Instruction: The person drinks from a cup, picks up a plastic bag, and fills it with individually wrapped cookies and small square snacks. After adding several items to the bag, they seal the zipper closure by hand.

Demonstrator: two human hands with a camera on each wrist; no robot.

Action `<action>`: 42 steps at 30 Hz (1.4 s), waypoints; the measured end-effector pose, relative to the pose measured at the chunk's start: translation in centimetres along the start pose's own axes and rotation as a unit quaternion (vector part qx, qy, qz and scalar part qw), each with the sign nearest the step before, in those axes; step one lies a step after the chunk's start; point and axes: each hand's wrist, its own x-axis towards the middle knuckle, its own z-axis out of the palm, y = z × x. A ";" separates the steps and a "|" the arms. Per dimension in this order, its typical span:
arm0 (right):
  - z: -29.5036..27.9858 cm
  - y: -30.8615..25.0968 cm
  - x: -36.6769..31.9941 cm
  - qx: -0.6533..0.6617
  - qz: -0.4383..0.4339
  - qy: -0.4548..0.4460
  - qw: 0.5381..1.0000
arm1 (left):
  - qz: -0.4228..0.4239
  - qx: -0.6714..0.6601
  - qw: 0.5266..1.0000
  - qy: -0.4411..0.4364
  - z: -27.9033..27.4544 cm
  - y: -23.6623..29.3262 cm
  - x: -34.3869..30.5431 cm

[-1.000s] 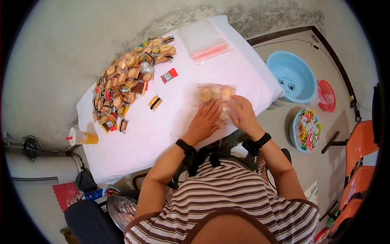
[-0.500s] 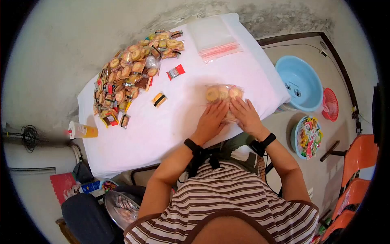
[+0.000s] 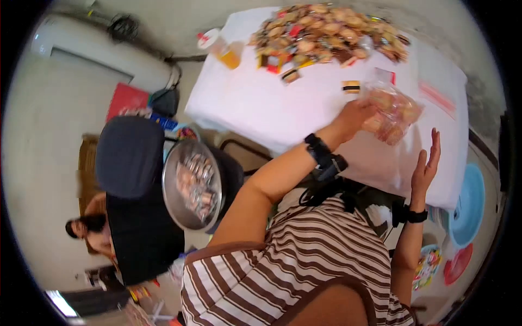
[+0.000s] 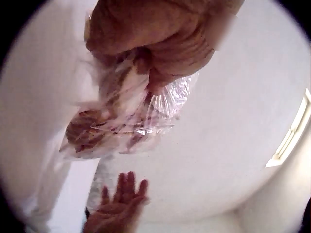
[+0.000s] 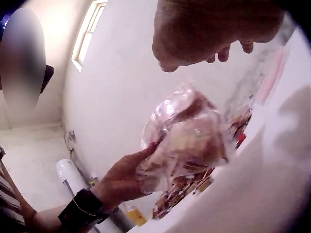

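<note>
My left hand (image 3: pixel 354 120) grips a clear plastic bag (image 3: pixel 393 117) of wrapped biscuits by one side, held up over the white-covered table. In the left wrist view the film gathers in creases below the thumb, and biscuits show through the bag (image 4: pixel 116 128). My right hand (image 3: pixel 426 169) is apart from the bag, raised near the table's right side with straight fingers and nothing in it. A single wrapped biscuit (image 3: pixel 351 87) and a big heap of wrapped biscuits (image 3: pixel 326 35) lie beyond the left hand.
Flat clear bags with pink strips (image 3: pixel 436 99) lie at the table's right. A drink cup (image 3: pixel 220 50) stands at its left. Left of me are a metal bowl (image 3: pixel 169 187) of packed bags and a dark chair (image 3: pixel 130 157). A blue basin (image 3: pixel 468 204) is at right.
Both hands lay on the bag at the table; now the left hand has lifted it and the right hand has come away. The head view has swung to the left, and another person shows there.
</note>
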 end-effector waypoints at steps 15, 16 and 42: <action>5.3 1.3 -3.6 0.070 0.061 -0.206 0.974 | 0.018 0.068 0.843 0.533 -27.5 10.3 -45.7; 5.4 1.4 -3.6 0.064 0.064 -0.202 0.975 | -0.047 0.076 0.827 0.554 -27.9 9.3 -46.9; -4.3 5.2 3.6 -0.147 0.062 0.062 0.985 | -0.280 0.683 0.539 0.406 -31.3 9.6 -31.5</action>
